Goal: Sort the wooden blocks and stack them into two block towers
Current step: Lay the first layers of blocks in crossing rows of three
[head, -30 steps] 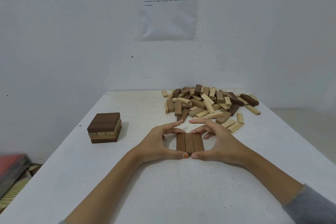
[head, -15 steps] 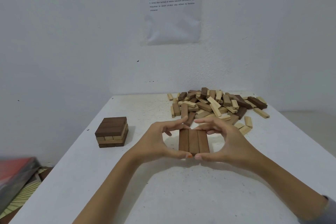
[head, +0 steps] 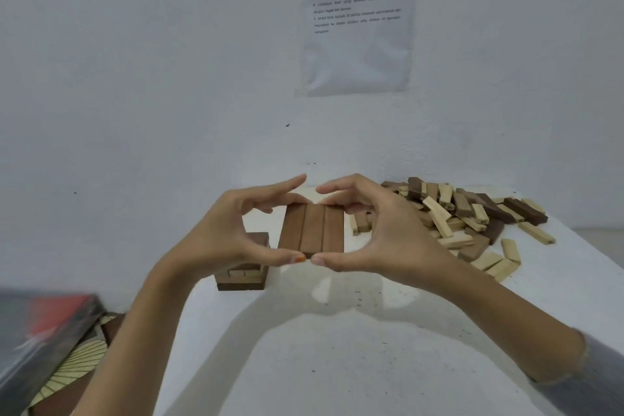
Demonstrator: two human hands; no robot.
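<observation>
Three dark brown blocks (head: pixel 312 228) lie side by side as one flat slab, lifted off the white table (head: pixel 337 355). My left hand (head: pixel 233 235) and my right hand (head: pixel 378 233) hold the slab together, thumbs at its near end and fingers at its far end. The short block tower (head: pixel 244 275), dark and light layers, stands on the table behind my left hand, partly hidden by it. A loose pile of dark and light blocks (head: pixel 469 216) lies at the far right.
The table meets a white wall at the back, where a printed sheet (head: pixel 358 17) hangs. Beyond the table's left edge, lower down, lie a red and grey object (head: pixel 40 331) and a patterned surface (head: pixel 74 365).
Both hands have raised the three-block slab from the table and carried it up and left toward the short tower. The camera view has shifted with them.
</observation>
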